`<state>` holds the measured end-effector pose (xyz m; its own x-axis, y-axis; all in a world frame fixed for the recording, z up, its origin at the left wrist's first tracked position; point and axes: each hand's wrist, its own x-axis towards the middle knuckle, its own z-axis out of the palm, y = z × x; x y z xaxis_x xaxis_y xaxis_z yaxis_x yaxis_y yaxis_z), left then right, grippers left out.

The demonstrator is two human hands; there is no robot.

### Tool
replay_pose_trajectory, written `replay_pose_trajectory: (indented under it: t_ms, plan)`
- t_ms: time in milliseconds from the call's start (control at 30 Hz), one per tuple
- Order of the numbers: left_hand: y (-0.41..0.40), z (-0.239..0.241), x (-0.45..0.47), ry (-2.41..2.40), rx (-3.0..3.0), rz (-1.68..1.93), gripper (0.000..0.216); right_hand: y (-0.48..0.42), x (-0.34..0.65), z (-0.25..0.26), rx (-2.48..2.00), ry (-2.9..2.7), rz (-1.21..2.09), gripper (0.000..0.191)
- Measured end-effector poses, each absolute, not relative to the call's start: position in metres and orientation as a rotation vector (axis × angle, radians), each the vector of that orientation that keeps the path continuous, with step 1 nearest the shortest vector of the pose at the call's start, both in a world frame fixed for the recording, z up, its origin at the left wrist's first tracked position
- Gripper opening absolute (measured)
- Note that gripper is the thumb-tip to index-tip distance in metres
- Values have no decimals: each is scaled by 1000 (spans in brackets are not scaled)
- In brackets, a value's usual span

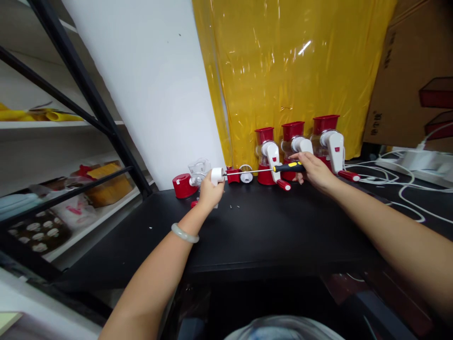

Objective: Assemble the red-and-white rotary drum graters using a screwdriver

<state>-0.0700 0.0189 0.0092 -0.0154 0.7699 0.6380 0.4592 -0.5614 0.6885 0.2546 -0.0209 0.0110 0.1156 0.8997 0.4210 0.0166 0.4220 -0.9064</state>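
Note:
My left hand (209, 192) is closed around a white round plastic part (217, 176). In my right hand (311, 171) is a screwdriver (288, 167) with a black and yellow handle, held level. Its long metal shaft points left, and the tip meets the white part's open side; whether it sits in a screw cannot be seen. Behind my left hand are a red base (183, 185) and a clear plastic housing (200, 166). A red piece (233, 175) and a white round piece (247, 174) lie beneath the shaft. Tiny white bits (234, 206) lie on the black table (269, 231).
Several assembled red-and-white rotary graters, one with its crank (335, 146) facing me, stand along the yellow plastic sheet (283, 61). White cables (399, 177) and a power strip (421, 163) lie right, before a cardboard box (406, 71). A black-framed shelf (106, 127) stands left.

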Motion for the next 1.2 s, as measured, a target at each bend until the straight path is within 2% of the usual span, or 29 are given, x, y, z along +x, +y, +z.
replay_pose_trajectory:
  t_ms: [100, 200, 433, 633, 767, 1033, 1200]
  plan:
    - [18, 9, -70, 1297, 2003, 1599, 24, -23, 254, 14, -874, -1215, 935, 20]
    - [18, 10, -69, 1297, 1988, 1607, 23, -24, 254, 15, -786, -1198, 1004, 28]
    - [19, 10, -70, 1282, 1987, 1593, 24, -21, 254, 11, -893, -1277, 845, 32]
    - [16, 11, -69, 1283, 1974, 1606, 21, -23, 253, 15, -887, -1170, 1001, 20]
    - [17, 14, -69, 1300, 1943, 1625, 19, -22, 253, 12, -830, -1197, 1018, 32]
    - [18, 10, -70, 1273, 2013, 1615, 25, -21, 254, 8, -937, -1321, 883, 33]
    - [21, 9, -71, 1288, 2019, 1639, 25, -22, 254, 11, -900, -1220, 1016, 19]
